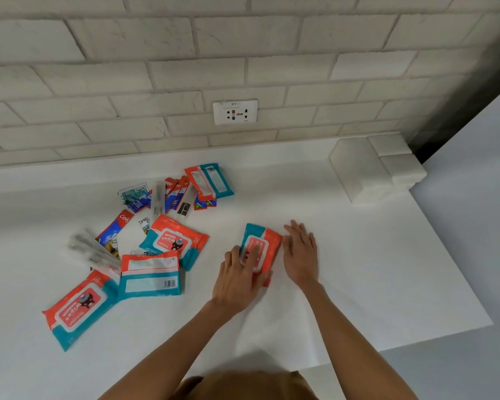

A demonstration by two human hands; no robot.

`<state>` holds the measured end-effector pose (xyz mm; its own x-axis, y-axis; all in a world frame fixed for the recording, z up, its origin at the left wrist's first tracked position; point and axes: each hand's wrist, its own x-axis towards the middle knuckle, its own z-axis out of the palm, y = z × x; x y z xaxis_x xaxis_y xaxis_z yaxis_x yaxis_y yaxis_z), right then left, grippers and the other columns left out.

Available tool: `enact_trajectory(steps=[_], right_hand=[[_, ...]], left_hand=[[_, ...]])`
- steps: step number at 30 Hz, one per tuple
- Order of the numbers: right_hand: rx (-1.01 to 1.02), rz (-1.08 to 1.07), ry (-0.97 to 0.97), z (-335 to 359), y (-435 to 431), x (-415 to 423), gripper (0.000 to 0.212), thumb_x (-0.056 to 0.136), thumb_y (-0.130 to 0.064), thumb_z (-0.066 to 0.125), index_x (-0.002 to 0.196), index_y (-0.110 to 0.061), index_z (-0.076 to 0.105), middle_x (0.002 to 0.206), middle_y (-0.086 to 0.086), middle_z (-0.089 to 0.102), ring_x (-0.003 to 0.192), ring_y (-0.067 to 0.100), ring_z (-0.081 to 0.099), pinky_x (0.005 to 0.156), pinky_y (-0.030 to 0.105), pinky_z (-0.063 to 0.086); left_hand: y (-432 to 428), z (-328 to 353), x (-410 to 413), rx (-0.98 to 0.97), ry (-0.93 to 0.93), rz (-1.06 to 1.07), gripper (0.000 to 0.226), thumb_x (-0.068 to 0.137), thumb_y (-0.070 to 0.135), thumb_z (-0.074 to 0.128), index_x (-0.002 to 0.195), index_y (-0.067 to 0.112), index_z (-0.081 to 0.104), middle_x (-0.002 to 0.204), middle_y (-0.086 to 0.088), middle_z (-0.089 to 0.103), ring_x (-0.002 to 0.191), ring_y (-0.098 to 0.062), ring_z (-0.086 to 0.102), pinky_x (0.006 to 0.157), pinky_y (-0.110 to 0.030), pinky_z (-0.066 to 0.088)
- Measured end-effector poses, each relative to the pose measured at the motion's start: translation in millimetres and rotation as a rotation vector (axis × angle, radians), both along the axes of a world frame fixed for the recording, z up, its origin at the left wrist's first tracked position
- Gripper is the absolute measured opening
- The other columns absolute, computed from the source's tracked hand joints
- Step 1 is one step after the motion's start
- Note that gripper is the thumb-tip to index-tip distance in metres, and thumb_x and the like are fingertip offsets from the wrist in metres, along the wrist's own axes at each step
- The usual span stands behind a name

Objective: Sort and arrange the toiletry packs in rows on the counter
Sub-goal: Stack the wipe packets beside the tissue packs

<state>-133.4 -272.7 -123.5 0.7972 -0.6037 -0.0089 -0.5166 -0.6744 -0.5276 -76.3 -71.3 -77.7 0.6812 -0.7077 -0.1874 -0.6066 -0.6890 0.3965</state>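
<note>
An orange and teal wipes pack (267, 241) lies on the white counter (373, 255), right of the pile. My left hand (238, 280) rests flat on its near half, fingers spread over its label. My right hand (300, 252) lies flat against its right edge, fingers apart. To the left is a loose pile: a wipes pack face up (175, 241), one face down (150, 275), another face up at the near left (77, 308), and one face down at the back (210, 180). Toothpaste sachets (175, 192), a toothpaste tube (114, 229) and clear wrapped toothbrushes (93, 249) lie among them.
A white brick wall with a wall socket (235, 112) runs behind the counter. White blocks (375, 166) sit at the back right corner. The counter's edge runs diagonally on the right and along the front.
</note>
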Motion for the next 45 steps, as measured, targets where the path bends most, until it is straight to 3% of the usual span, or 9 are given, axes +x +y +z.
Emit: enact_trajectory(steps=[3,6,10,16,20,30,35,40,45], right_hand=[[0.242,-0.101,-0.136,9,19,-6,0.042,0.114,-0.037,0.036,0.152,-0.025,0.051,0.163,-0.005,0.045,0.154,0.018,0.038,0.129,0.044,0.030],[0.277,-0.079,-0.117,19,49,-21,0.057,0.111,-0.051,0.034,0.162,-0.026,0.036,0.165,-0.003,0.043,0.147,0.018,0.048,0.120,0.040,0.045],[0.084,0.073,-0.104,22,89,-33,0.066,0.109,-0.053,0.027,0.167,-0.021,0.025,0.174,0.002,0.027,0.159,0.020,0.028,0.126,0.038,0.034],[-0.058,0.217,0.034,10,106,-33,0.068,0.114,-0.050,0.018,0.170,-0.015,-0.001,0.178,0.002,-0.002,0.163,0.012,-0.005,0.134,0.039,0.011],[-0.166,0.279,0.101,8,94,-34,0.071,0.112,-0.056,0.006,0.168,-0.015,-0.011,0.177,0.004,-0.013,0.162,0.017,-0.016,0.134,0.043,0.002],[-0.297,0.468,0.132,3,44,-20,0.065,0.115,-0.040,0.018,0.168,-0.017,-0.010,0.177,0.003,-0.012,0.164,0.022,-0.011,0.132,0.051,0.014],[-0.354,0.506,0.185,0,25,-21,0.088,0.108,-0.046,0.051,0.169,-0.009,-0.001,0.178,0.010,-0.003,0.164,0.029,0.000,0.131,0.054,0.018],[-0.130,0.316,0.026,9,39,-32,0.073,0.112,-0.056,0.019,0.169,-0.011,0.011,0.175,0.010,0.019,0.160,0.029,0.027,0.125,0.046,0.036],[-0.143,0.291,-0.093,1,64,-68,0.061,0.113,-0.041,0.037,0.166,-0.012,0.028,0.174,0.004,0.026,0.159,0.022,0.030,0.118,0.046,0.047]], left_hand=[[17,7,-17,-0.057,0.085,-0.010,0.070,0.102,0.068,0.028,0.160,0.035,0.007,0.156,-0.006,0.024,0.137,-0.024,0.038,0.109,-0.036,0.049],[31,10,-20,-0.104,0.072,-0.010,0.060,0.105,0.061,0.032,0.158,0.033,0.024,0.156,-0.007,0.029,0.136,-0.024,0.042,0.102,-0.034,0.054],[31,3,-3,-0.148,-0.077,-0.088,0.053,0.106,0.038,0.049,0.155,0.023,0.034,0.161,-0.009,0.034,0.142,-0.029,0.046,0.107,-0.036,0.051],[33,-30,25,-0.038,-0.103,-0.373,0.082,0.107,0.047,0.043,0.165,0.018,-0.008,0.174,-0.002,-0.009,0.160,-0.017,-0.009,0.130,-0.041,0.015],[33,-32,25,0.000,-0.178,-0.405,0.087,0.106,0.046,0.045,0.164,0.013,-0.011,0.173,-0.007,-0.010,0.160,-0.021,-0.009,0.129,-0.042,0.012],[15,-28,33,0.126,-0.092,-0.306,0.081,0.098,0.065,0.003,0.162,0.021,-0.021,0.171,-0.003,-0.019,0.158,-0.021,-0.018,0.130,-0.046,0.006],[18,-30,38,0.071,0.002,-0.233,0.079,0.104,0.070,0.016,0.161,0.030,-0.022,0.172,0.006,-0.017,0.158,-0.015,-0.015,0.130,-0.041,0.002],[14,-34,29,0.056,-0.005,-0.218,0.081,0.103,0.072,0.016,0.161,0.031,-0.022,0.172,0.007,-0.016,0.158,-0.014,-0.015,0.130,-0.042,0.002],[-3,-38,19,0.036,-0.063,-0.215,0.088,0.097,0.078,0.001,0.164,0.024,-0.015,0.173,0.003,-0.013,0.159,-0.017,-0.014,0.130,-0.043,0.000]])
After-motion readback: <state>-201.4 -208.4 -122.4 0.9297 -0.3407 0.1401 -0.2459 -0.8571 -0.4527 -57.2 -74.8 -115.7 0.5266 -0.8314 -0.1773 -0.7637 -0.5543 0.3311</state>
